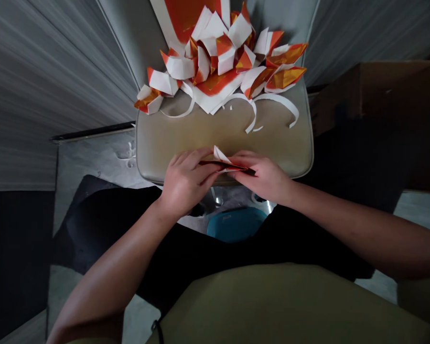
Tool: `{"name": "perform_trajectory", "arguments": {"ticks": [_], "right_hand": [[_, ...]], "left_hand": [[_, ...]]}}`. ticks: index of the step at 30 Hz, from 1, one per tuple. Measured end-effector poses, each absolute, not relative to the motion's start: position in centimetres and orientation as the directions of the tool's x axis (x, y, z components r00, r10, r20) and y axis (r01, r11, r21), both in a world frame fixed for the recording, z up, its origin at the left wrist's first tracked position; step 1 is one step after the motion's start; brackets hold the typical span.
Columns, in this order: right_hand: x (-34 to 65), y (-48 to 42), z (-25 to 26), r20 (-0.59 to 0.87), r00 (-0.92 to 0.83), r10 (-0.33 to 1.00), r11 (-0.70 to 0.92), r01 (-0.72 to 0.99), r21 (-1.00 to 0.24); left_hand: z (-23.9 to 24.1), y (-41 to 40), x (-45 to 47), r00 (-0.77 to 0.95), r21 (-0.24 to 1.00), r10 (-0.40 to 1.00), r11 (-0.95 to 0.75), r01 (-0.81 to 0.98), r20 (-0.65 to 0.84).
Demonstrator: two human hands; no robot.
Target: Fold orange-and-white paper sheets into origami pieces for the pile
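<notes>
A small folded piece of red-and-white paper (225, 161) lies flat at the near edge of a beige chair seat (186, 138). My left hand (186, 179) pinches its left end with curled fingers. My right hand (263, 176) presses and grips its right end, fingers closed on the fold. A white corner of the paper sticks up between the two hands.
Several folded orange-and-white paper pieces (218, 57) are heaped at the far side of the seat, with curled white paper strips (272, 102) in front of them. A brown cardboard box (380, 86) stands to the right. A blue object (236, 223) sits on the floor below my hands.
</notes>
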State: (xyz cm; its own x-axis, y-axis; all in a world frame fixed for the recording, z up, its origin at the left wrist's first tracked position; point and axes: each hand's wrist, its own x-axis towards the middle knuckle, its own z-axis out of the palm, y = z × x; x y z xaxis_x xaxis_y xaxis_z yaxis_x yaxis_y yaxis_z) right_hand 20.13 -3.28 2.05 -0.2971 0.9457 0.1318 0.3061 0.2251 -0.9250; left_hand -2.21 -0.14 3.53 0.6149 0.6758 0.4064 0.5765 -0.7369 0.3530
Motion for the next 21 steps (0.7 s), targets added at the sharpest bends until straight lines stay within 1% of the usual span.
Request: {"name": "perform_trajectory", "arguments": {"ticks": [4,9,16,18,21], "right_hand": [[20.09,-3.28,2.13,0.11,-0.291,0.95,0.206,0.323,-0.924],[20.13,-3.27,2.04,0.127,-0.297,0.946,0.229,0.34,-0.912],[20.13,-3.23,2.24,0.098,-0.303,0.948,0.204,0.343,-0.917],[20.12,-3.24,2.3,0.093,-0.292,0.952,0.192,0.335,-0.922],[20.1,-3.23,2.27,0.09,-0.289,0.953,0.189,0.336,-0.923]], "left_hand": [[3.74,-0.1,-2.17,0.64,0.337,0.668,-0.744,0.577,0.379],[3.94,-0.04,-2.05,0.669,0.312,0.644,-0.765,0.564,0.371],[3.69,-0.26,-1.81,0.652,0.314,0.674,-0.739,0.597,0.347],[3.59,-0.38,-1.73,0.643,0.322,0.68,-0.733,0.598,0.353],[3.45,-0.5,-1.66,0.613,0.343,0.679,-0.734,0.586,0.404]]}}
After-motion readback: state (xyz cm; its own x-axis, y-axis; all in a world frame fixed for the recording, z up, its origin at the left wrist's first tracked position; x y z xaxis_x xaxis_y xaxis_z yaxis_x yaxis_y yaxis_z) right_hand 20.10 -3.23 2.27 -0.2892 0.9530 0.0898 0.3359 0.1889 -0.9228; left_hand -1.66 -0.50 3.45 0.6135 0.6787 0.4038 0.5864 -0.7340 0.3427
